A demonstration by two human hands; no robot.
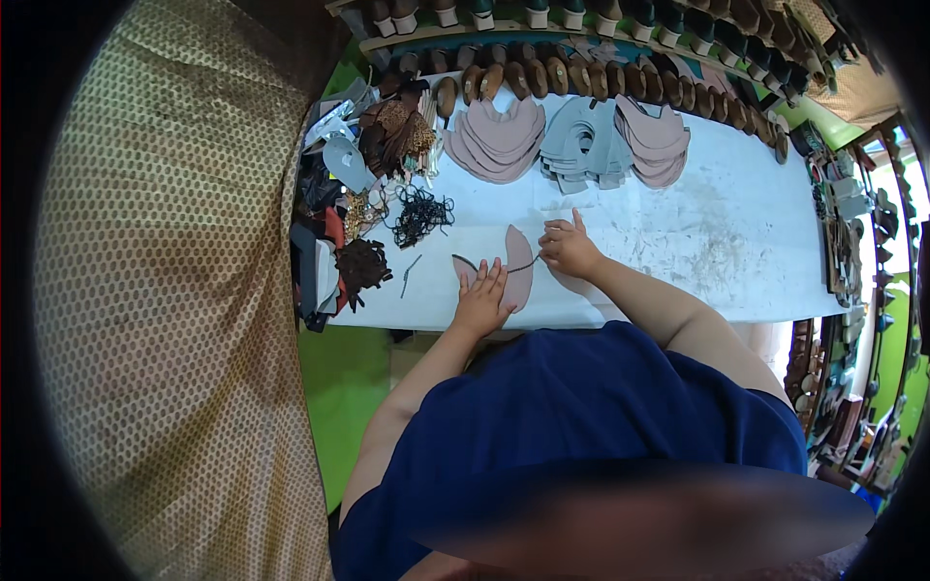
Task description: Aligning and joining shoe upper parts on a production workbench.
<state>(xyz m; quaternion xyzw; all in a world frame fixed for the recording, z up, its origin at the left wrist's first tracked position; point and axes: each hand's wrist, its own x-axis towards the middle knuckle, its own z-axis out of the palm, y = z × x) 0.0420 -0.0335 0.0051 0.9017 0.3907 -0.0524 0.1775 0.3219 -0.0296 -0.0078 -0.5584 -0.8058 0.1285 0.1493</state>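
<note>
Pink cutout (519,252) lies toward seven o'clock on the tabletop (736,281); your left hand (481,300) rests flat on it, fingers slightly apart, likely to steady it, while your right hand (572,250) apparently pinches a dark cord (523,264) toward two o'clock, perhaps for tension.

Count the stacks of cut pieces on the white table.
3: a pink stack on the left, a grey stack in the middle and another pink stack on the right. Overlapping edges could hide another. The pink piece under the left hand isn't counted.
</note>
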